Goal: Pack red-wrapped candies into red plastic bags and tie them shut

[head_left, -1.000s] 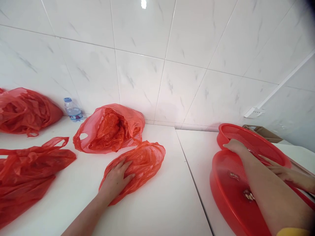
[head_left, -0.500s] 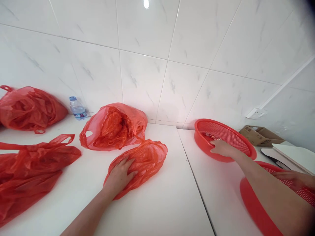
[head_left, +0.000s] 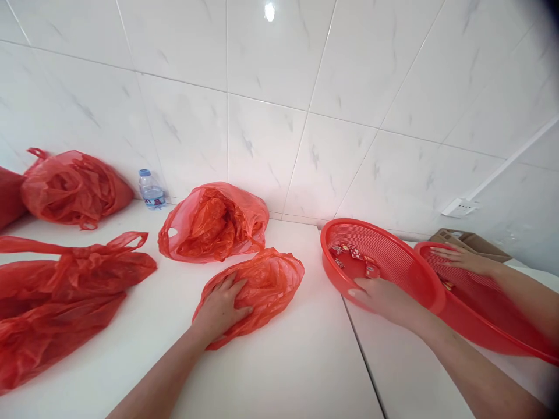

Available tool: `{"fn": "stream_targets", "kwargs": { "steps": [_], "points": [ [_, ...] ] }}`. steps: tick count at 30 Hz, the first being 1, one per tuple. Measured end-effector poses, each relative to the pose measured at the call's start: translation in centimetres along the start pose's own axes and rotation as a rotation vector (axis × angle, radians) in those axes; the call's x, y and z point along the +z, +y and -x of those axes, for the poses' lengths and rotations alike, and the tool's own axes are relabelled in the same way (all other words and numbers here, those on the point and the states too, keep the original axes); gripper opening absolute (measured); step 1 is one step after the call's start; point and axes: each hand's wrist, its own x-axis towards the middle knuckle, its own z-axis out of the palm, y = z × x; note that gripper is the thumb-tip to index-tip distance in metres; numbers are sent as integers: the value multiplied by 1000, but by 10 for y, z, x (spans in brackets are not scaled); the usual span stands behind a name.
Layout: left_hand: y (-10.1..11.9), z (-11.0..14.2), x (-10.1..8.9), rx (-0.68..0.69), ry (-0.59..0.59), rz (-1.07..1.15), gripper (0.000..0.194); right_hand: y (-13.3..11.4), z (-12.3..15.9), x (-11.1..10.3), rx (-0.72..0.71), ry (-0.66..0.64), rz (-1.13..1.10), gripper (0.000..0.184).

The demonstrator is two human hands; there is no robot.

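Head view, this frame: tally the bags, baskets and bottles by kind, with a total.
Red plastic bags: 4 (a cut-off red shape at the left edge is uncounted; too little shows to tell)
Red mesh baskets: 2
Plastic water bottle: 1
Total: 7

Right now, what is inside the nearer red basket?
Small red-and-gold packets lie in the red mesh basket; the right hand covers its near side, hiding whatever lies there.
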Motion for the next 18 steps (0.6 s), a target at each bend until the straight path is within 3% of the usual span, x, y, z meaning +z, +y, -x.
{"fn": "stream_targets", "kwargs": {
  "steps": [3, 9, 12, 15, 16, 18],
  "points": [
    [0, -1, 1, -12, -6, 3, 66, -15, 18, -2, -19, -88, -8, 36],
    [-2, -1, 2, 6, -14, 6, 67, -29, 51, 3, -26, -45, 41, 39],
    [-1, 0, 4, 40, -59, 9, 70, -36, 65, 6, -18, 91, 69, 33],
    [4, 1, 6, 120, -107, 14, 73, -60, 73, 4, -142, 324, 17, 33],
    [8, 0, 6, 152, -117, 13, 75, -72, 73, 4, -207, 332, -42, 31],
    [15, 0, 5, 218, -136, 11, 79, -99, 68, 7, -343, 222, -190, 26]
  ]
}}
